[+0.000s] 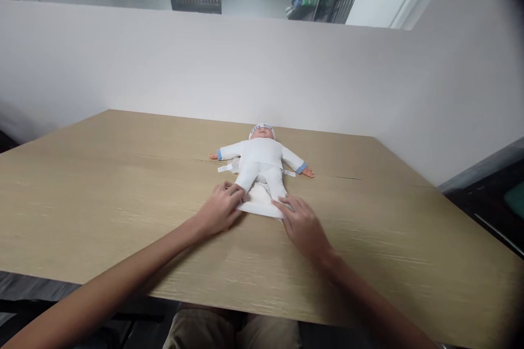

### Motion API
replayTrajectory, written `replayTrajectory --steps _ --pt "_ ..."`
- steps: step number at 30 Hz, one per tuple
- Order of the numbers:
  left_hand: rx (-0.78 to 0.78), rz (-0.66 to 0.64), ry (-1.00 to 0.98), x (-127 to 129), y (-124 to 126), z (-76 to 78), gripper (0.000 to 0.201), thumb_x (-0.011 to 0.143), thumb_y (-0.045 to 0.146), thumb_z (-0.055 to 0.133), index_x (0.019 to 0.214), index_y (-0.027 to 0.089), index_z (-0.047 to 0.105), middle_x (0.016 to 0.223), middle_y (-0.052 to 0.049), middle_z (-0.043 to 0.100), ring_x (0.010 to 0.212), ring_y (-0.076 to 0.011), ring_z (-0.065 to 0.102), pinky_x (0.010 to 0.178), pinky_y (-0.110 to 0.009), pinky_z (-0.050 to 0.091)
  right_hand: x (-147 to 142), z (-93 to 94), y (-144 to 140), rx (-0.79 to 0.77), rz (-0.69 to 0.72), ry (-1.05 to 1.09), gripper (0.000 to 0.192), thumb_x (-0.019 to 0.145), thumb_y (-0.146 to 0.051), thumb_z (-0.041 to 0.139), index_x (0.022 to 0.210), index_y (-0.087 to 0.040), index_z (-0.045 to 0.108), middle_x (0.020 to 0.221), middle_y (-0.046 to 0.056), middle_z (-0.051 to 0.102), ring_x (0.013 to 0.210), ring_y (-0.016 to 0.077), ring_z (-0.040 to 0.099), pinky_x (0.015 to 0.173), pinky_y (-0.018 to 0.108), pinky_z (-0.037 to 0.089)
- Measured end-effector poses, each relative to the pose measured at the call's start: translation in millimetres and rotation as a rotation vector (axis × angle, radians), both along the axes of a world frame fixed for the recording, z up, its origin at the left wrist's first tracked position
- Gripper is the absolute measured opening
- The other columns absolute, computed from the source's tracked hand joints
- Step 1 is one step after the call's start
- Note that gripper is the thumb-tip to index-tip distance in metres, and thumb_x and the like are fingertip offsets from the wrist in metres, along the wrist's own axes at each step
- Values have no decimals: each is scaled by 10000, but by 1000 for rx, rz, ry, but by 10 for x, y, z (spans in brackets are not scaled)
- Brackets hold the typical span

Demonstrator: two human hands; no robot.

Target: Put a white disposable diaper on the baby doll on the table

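White tabbed diaper under splayed, white-clothed doll

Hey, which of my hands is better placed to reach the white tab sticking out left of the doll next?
Probably your left hand: it's by the doll's leg on that side, close to the white tab. Your right hand is over at the other leg, farther away.

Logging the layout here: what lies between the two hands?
In the head view, the white diaper's near end lies between the left hand and the right hand, with the doll's legs close by.
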State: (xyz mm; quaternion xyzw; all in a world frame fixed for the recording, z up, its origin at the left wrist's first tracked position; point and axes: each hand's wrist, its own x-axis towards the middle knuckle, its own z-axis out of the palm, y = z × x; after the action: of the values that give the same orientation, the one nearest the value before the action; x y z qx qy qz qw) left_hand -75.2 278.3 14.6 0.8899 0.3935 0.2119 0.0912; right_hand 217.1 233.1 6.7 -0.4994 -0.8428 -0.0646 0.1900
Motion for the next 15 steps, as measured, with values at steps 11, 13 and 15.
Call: replayTrajectory --steps 11,13,15 --pt "-230 92 -411 203 1223 533 274 1010 427 534 1024 208 699 1151 -89 723 1145 -309 633 1081 -457 463 168 449 1298 -79 31 483 263 1038 -368 496 1067 -208 703 1182 135 707 1123 306 645 1023 434 485" --pt "-336 127 -468 266 1531 513 334 1011 471 527 1112 200 695 1181 -92 729 1144 -312 638 1081 -458 472 154 444 1597 -171 -17 599 291 1013 -440 532 1046 -216 715 1164 123 733 1135 317 644 1059 453 476" --pt "-400 132 -498 325 1789 453 398 1003 505 528 1189 191 688 1195 -97 744 1145 -312 649 1064 -445 491 143 402 1873 -270 -55 677 354 999 -512 543 1014 -213 733 1103 108 773 1103 324 661 1070 473 484"
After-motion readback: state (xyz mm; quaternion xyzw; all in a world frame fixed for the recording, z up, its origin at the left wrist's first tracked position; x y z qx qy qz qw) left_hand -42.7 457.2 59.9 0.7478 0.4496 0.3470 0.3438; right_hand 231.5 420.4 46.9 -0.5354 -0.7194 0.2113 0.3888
